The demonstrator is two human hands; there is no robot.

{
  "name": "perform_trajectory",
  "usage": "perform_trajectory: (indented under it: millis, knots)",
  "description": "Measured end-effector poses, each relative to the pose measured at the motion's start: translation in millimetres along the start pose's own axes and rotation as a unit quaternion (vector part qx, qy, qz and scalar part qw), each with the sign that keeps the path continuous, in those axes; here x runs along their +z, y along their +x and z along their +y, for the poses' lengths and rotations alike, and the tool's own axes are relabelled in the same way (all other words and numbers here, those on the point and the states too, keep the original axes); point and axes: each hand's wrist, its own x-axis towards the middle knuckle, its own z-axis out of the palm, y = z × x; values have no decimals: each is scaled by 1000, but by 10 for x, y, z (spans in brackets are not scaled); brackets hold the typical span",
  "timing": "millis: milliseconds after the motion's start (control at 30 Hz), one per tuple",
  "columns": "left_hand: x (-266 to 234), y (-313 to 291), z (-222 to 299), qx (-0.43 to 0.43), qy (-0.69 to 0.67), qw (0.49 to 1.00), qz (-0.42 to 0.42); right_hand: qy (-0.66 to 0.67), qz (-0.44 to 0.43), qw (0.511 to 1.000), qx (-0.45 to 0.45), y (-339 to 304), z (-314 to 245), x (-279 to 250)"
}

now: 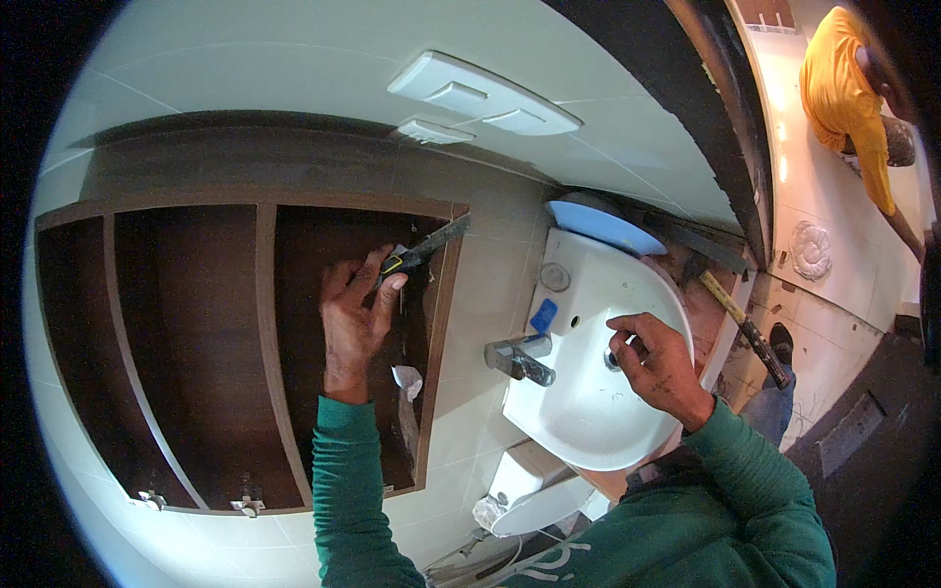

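1. Left hand (353,318): its grip is closed around a knife (397,263), thumb and fingers pinched on the black-and-yellow handle, which they partly cover. The blade points to 2 o'clock, its tip at the cabinet frame; contact is hard to judge.
2. Right hand (655,363): over the sink, its grip half curled. A dark patch shows by the fingers; I cannot tell whether anything is held.
3. Sink (578,421): its drain is mostly hidden by that hand. The tap (520,359) sits at the hand's 9 o'clock, a blue scrap (544,315) at the tap's 1 o'clock.
4. Cabinet (267,372): at 9 o'clock, doorless, its compartments too dark to make out.
5. Hammer (740,323): at the right hand's 2 o'clock, its head dim.
6. Co-worker (843,83): farthest, at 2 o'clock, in a yellow top; the reaching hand is lost at the dark rim.
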Motion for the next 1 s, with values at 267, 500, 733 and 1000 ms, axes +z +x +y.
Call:
perform_trajectory:
  millis: [267,500,733,1000]
  knots:
    - [6,26,-54,-1,-2,1000,-4,-7,-4,1000,-4,12,-15,-13]
    - [-3,72,35,-15,-41,999,-11,-6,-4,1000,1,19,8,-19]
    - [-75,117,78,0,6,1000,-24,-23,-13,1000,7,22,22,-38]
    - [-152,181,91,11,23,999,-45,-10,-14,1000,12,27,-17,-28]
